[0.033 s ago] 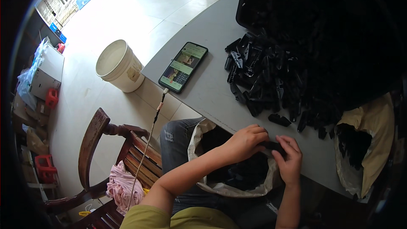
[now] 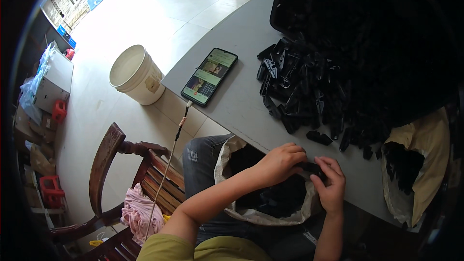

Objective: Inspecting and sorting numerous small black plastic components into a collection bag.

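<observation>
Between my two hands, above the table's near edge, is a small dark, elongated plastic part point(image 2: 313, 168). The fingers of my left hand point(image 2: 284, 163) are curled on its left end. My right hand point(image 2: 331, 183) pinches the other end between thumb and fingers. Below them, at my lap, a pale woven sack point(image 2: 223, 170) gapes with black pieces point(image 2: 280, 198) inside. A loose heap of black plastic parts point(image 2: 302, 82) is spread across the grey table point(image 2: 251, 101), with one single part point(image 2: 319, 137) lying near my hands. The held part's details are too dark to make out.
A large black container point(image 2: 278, 14) stands behind the heap. At right sits a tan sack point(image 2: 420, 130) with black contents. A phone point(image 2: 209, 76) with a cable point(image 2: 169, 164) lies on the table. A white bucket point(image 2: 137, 77) and wooden chair point(image 2: 108, 150) stand left.
</observation>
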Tool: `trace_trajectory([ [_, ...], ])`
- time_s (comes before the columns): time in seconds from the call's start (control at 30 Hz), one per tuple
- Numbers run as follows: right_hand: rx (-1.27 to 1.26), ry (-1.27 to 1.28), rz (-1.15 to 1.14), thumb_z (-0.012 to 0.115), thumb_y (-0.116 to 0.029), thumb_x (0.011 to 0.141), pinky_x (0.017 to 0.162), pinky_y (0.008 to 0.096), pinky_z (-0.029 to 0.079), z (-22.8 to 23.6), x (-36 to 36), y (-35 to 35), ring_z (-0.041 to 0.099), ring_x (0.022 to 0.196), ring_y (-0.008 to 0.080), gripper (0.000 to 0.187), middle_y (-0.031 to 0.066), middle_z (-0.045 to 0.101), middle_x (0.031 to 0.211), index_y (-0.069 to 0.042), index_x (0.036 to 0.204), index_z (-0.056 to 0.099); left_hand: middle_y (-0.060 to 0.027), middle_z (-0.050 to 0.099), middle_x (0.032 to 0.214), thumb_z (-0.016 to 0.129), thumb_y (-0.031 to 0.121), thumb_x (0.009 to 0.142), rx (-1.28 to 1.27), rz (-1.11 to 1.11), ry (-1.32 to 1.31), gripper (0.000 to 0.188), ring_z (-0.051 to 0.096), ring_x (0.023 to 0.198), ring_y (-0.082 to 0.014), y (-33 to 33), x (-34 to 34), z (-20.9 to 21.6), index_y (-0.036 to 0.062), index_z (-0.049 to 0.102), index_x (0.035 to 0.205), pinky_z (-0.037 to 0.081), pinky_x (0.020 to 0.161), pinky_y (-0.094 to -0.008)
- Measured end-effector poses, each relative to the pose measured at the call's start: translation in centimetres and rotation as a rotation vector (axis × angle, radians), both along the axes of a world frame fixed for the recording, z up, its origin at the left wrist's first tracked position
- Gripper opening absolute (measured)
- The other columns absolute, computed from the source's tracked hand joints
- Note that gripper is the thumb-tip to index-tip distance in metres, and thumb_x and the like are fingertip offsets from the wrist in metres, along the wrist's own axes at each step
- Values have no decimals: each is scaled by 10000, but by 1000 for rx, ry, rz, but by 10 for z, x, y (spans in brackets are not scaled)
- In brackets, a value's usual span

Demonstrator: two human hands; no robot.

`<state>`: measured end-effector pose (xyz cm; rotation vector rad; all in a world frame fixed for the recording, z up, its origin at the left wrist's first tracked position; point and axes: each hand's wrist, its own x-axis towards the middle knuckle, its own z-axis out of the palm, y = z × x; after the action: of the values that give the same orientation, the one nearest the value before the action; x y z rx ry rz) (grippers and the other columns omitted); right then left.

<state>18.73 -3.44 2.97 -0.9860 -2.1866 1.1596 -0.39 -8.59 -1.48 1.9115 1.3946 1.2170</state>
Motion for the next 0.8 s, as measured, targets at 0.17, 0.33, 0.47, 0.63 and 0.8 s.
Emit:
trace_trajectory([
  [0.17,232,-132,16,654,41,784,819,319,490,-2,-8,-4,600,977,243,412,133,561,1153,16,1192,603,-101,596,958,720,84,711,5,-5,-10,251,567,930,-316,3,-2,1,39,599,926,482,808,-396],
  [0.33,309,-216,-43,710,-8,769,754,364,511,-4,3,1,610,897,275,374,134,559,1064,19,1131,621,-93,600,953,720,71,707,-15,-1,-12,254,570,935,-313,3,-2,3,37,605,930,482,813,-394],
  [0.47,183,-282,-38,743,-4,727,591,332,474,8,13,12,571,709,224,328,98,508,879,3,1046,667,-102,619,943,724,31,683,-47,-28,-45,257,578,923,-319,4,-4,2,19,638,925,487,809,-401],
  [0.63,211,-301,100,762,-17,697,609,325,458,12,14,18,548,699,216,404,96,495,848,-27,1090,670,-114,638,925,730,7,658,-11,-78,-72,252,589,907,-319,10,-6,4,3,661,900,493,801,-405],
  [0.8,250,-193,116,761,-11,693,620,327,453,-3,10,19,538,710,215,426,88,483,844,-38,1109,671,-123,633,911,724,-2,661,-1,-59,-45,251,589,900,-324,8,-8,3,7,661,904,491,797,-404],
])
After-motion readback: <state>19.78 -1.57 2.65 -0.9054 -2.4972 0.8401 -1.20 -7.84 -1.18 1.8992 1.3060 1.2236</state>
